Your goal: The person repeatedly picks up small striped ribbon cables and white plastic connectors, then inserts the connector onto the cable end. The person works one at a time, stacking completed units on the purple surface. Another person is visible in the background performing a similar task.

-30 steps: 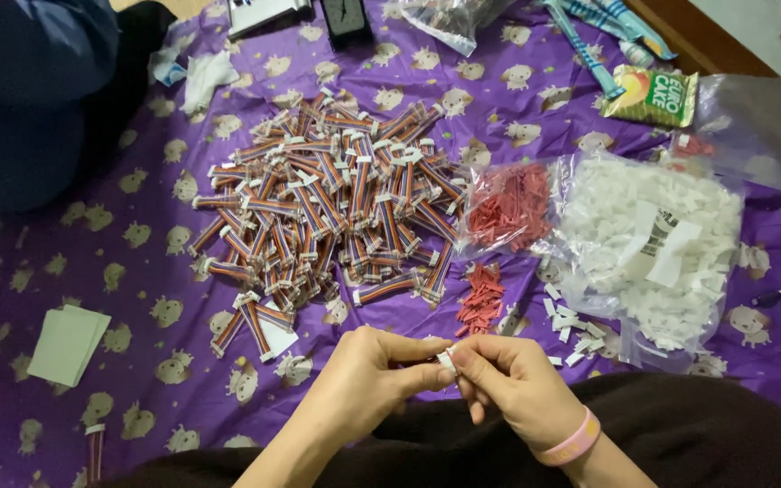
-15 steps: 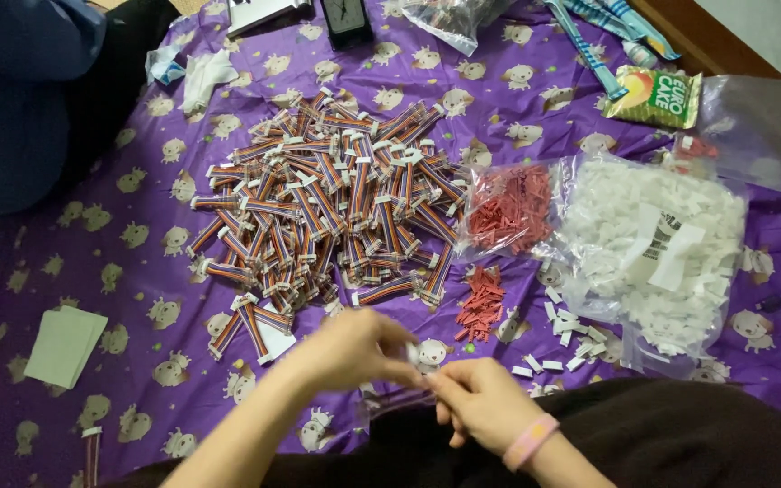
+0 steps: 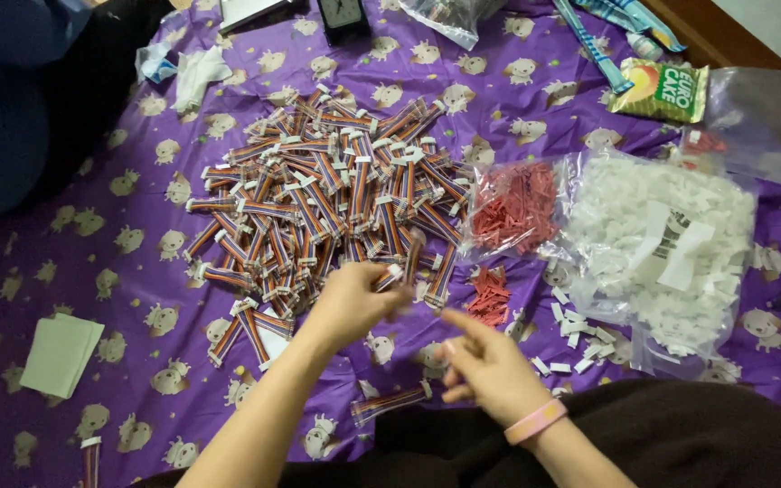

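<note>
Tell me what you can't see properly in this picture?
- Left hand: motion blur in the head view hides how its fingers hold the striped cable piece.
- Right hand: blurred; whether it holds anything is unclear.
- Small clock: cut off by the top edge.
- Red parts: too small to tell their shape.

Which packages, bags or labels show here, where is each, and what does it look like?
Snack packet: top right, green, rectangular.
Clear bag of white pieces: right, with a white label.
Clear bag of red pieces: centre right.
Empty clear bag: far right.
Clear bag: top edge.
</note>
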